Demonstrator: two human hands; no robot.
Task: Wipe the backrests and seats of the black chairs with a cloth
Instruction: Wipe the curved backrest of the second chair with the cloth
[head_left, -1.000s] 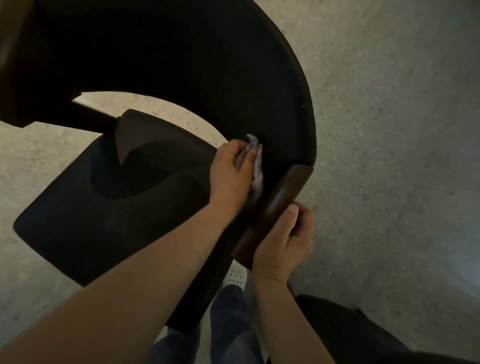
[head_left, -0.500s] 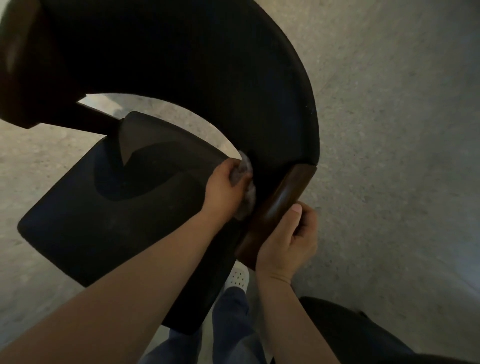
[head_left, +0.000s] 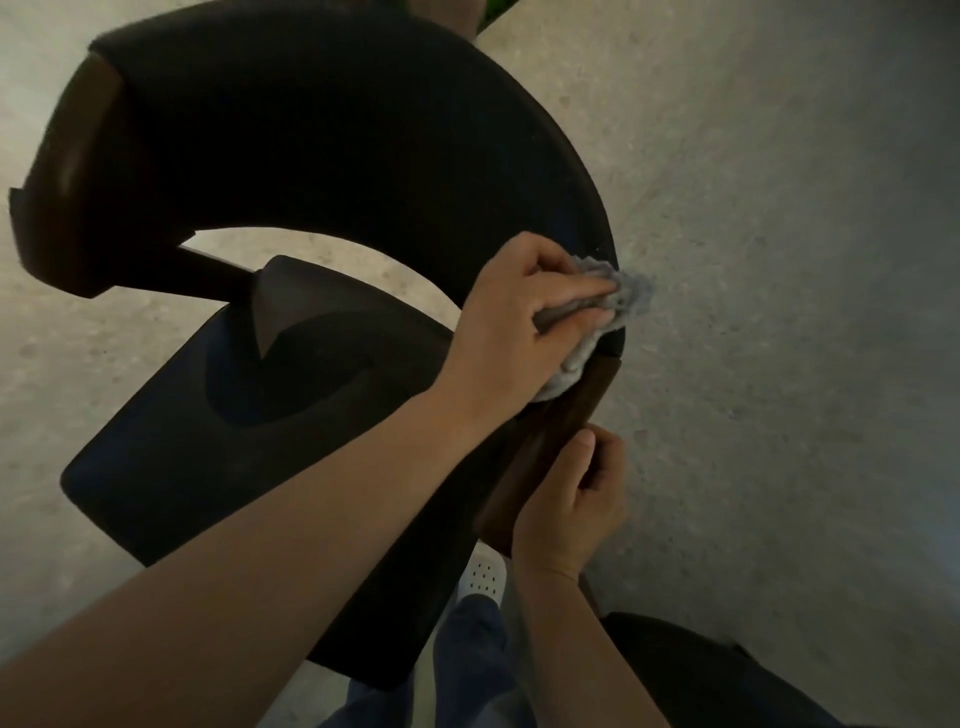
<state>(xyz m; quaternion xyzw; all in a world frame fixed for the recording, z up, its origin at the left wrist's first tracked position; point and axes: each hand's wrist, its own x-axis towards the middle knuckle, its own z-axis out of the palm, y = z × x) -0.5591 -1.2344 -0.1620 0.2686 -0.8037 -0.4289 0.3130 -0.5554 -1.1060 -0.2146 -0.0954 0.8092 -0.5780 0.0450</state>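
A black chair fills the view from above, with a curved black backrest (head_left: 332, 145) arching over a black seat (head_left: 218, 447). My left hand (head_left: 524, 317) grips a crumpled grey cloth (head_left: 618, 306) and presses it on the right end of the backrest, near its outer edge. Just below, my right hand (head_left: 569, 506) grips the brown wooden arm end (head_left: 566, 421) of the chair, thumb lying along the wood.
Grey speckled concrete floor (head_left: 779, 260) surrounds the chair. My blue-trousered leg and white perforated shoe (head_left: 485, 577) stand beside the seat's near corner. Another dark object (head_left: 701, 670) lies at the lower right. The backrest's left wooden end (head_left: 67, 171) is at far left.
My left hand has slid the cloth up and to the right, from the inner side of the backrest end onto its outer edge. My right hand keeps its hold on the wooden arm.
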